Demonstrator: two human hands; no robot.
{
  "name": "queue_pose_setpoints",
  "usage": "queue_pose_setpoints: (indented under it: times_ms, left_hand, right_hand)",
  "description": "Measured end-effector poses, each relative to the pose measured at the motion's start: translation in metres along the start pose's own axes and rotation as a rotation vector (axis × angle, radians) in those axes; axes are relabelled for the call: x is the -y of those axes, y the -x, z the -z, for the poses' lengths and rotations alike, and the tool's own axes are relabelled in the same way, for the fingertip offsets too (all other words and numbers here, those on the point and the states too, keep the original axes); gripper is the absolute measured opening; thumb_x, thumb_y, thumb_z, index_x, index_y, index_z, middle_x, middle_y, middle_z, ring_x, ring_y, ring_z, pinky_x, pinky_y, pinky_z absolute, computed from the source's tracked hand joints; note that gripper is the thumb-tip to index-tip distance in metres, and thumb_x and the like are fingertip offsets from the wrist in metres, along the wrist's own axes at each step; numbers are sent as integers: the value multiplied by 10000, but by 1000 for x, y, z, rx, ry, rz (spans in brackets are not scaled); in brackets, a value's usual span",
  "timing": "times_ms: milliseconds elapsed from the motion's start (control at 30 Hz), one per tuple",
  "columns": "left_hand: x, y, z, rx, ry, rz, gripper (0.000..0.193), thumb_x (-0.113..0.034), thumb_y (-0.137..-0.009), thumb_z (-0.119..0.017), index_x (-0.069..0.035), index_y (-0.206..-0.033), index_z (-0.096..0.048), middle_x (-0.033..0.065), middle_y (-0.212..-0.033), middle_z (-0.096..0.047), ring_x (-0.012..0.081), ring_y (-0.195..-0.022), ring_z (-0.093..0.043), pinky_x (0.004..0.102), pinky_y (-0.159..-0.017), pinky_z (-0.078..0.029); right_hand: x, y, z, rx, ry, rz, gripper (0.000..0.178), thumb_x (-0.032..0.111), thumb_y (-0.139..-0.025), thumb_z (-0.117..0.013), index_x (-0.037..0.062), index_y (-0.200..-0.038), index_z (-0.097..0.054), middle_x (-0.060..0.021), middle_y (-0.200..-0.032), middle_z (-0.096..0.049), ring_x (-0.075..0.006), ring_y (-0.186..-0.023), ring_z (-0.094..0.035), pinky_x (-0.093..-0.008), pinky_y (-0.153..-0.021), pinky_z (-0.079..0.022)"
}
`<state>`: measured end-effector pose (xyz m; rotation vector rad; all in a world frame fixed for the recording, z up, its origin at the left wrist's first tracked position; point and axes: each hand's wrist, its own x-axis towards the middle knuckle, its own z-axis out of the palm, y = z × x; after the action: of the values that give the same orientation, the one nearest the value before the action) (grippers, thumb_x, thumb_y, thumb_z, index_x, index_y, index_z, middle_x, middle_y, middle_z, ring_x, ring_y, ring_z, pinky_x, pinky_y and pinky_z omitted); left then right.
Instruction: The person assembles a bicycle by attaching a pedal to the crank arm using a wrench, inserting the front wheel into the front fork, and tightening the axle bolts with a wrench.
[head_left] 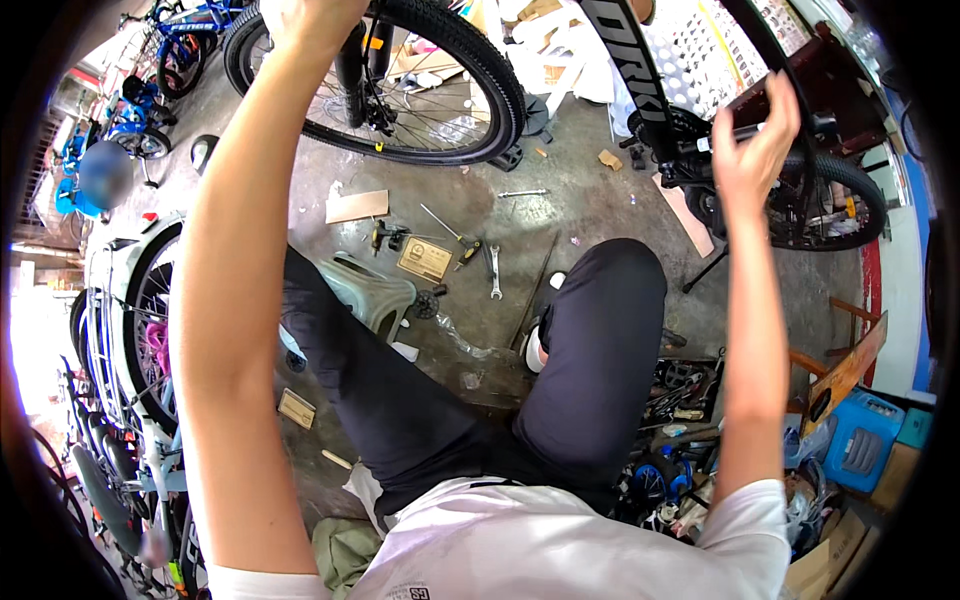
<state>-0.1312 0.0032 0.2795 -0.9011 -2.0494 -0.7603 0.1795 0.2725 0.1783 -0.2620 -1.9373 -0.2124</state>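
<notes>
A black mountain bike stands before me, its front wheel [480,75] at the upper left-middle and its frame tube [630,70] at the upper right. My left hand [315,18] reaches up over the front wheel, beside the fork [352,80]. The top edge cuts that hand off, so its fingers and anything in them are hidden. At the right, my right hand [757,155] is raised with fingers stretched and apart, holding nothing visible. It is in front of the rear part of the bike, near the rear wheel [850,205] and the crank area.
On the floor lie a wrench [496,272], a yellow-black handled tool [466,250], a small cardboard box [425,259] and a metal rod [523,193]. A pale green plastic stool [375,290] is by my left leg. Bicycles [150,330] line the left; a blue case [862,440] and clutter fill the lower right.
</notes>
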Motion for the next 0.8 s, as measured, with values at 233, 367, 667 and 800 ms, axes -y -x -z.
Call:
queue_pose_setpoints:
  times_ms: [233,367,667,800]
  left_hand:
    - [-5,5,6,-35,-53,33,314,-366,-953,-633,-75,-1064,-674,167,-746,-672,346,-671,-656,439,-633,-490]
    - [36,7,1,28,3,-74,441,-522,-995,-534,-158,-1168,-714,48,-877,-737,176,-798,-679,316,-762,-504]
    - [30,-2,8,57,-172,-12,405,-424,-1016,-567,-94,-1182,-733,29,-1101,-743,127,-930,-644,294,-870,-480]
    - [62,-3,12,48,-224,-41,318,-260,-1057,-509,-73,-1222,-707,23,-1168,-730,117,-1023,-668,230,-902,-476]
  right_hand:
    - [81,226,-59,787,-234,-351,802,100,-748,-747,131,-1471,-402,-200,-1526,-339,-411,-1389,-370,-502,-1138,-328]
    - [100,299,-102,1286,-165,-362,892,116,-761,-753,343,-1525,-353,-152,-1620,-161,-458,-1483,-183,-640,-1121,-309]
    - [132,338,-205,1621,-78,-295,978,59,-784,-691,448,-1559,-240,-45,-1687,-3,-423,-1517,-119,-647,-1094,-320]
    - [143,323,-221,1678,-84,-340,978,57,-801,-673,351,-1591,-178,-62,-1679,-63,-432,-1508,-141,-649,-1098,-322]
